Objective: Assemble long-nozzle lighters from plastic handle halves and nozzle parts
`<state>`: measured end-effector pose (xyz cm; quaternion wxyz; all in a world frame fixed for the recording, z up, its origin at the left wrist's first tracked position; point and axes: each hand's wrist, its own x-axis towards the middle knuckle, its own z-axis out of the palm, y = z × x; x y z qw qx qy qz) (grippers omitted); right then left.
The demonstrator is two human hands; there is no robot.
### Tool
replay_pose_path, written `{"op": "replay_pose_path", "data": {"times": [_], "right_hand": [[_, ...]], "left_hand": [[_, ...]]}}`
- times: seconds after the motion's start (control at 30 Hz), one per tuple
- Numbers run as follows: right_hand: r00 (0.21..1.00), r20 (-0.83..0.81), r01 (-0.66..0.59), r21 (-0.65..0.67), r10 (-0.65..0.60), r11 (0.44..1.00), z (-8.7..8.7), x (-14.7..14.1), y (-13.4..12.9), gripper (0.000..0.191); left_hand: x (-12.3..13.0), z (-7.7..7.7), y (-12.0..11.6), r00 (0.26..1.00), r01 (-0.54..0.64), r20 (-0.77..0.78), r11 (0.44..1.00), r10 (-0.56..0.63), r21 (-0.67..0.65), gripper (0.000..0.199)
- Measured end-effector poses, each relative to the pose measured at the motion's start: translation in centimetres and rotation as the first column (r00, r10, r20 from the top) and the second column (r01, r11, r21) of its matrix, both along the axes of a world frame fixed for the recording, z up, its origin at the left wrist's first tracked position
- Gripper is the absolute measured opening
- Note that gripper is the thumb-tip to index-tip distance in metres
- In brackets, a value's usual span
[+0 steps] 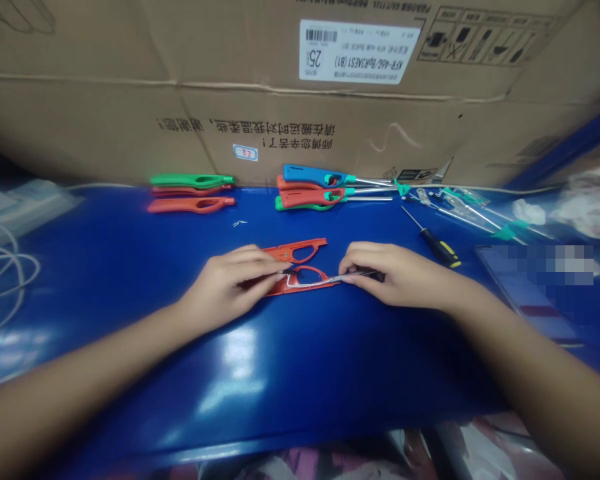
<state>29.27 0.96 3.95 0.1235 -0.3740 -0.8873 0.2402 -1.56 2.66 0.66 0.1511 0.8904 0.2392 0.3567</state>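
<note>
An orange lighter shell half [307, 289] lies on the blue table with its hollow side up, and a white wire [291, 280] runs along it. My left hand [230, 283] is closed over its left end, thumb and fingers pinching a small black part [291, 271] at the wire's end. My right hand [385, 270] pinches a thin metal piece, perhaps the lighter's tube [347, 275], at the shell's right end; the palm side is hidden. Just behind lies the matching orange shell half [303, 251], partly covered by my left fingers.
Assembled lighters [310, 197] and green and orange shells [193, 193] lie along the cardboard wall [130, 133]. To the right are a screwdriver [437, 247], metal tubes with wires [480, 217] and a phone-like flat object [520, 287]. White cable [10, 287] coils at left.
</note>
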Motion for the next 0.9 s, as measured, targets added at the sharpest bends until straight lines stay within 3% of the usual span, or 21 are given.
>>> {"op": "replay_pose_path", "data": {"times": [0.63, 0.8, 0.9], "right_hand": [[0.980, 0.198, -0.033, 0.242, -0.016, 0.970, -0.19, -0.56, 0.03, 0.019], [0.986, 0.164, -0.031, 0.261, -0.013, 0.965, 0.05, -0.54, -0.20, 0.014], [0.996, 0.089, 0.005, 0.222, -0.025, 0.975, 0.15, -0.97, -0.71, 0.022]], "left_hand": [[-0.04, -0.25, -0.07, 0.998, 0.032, -0.058, 0.999, -0.031, 0.015, 0.021], [0.06, 0.00, -0.22, 0.999, 0.011, -0.031, 0.998, -0.009, 0.055, 0.020], [0.11, 0.13, -0.48, 1.000, -0.006, -0.010, 0.997, 0.007, 0.078, 0.020]]}}
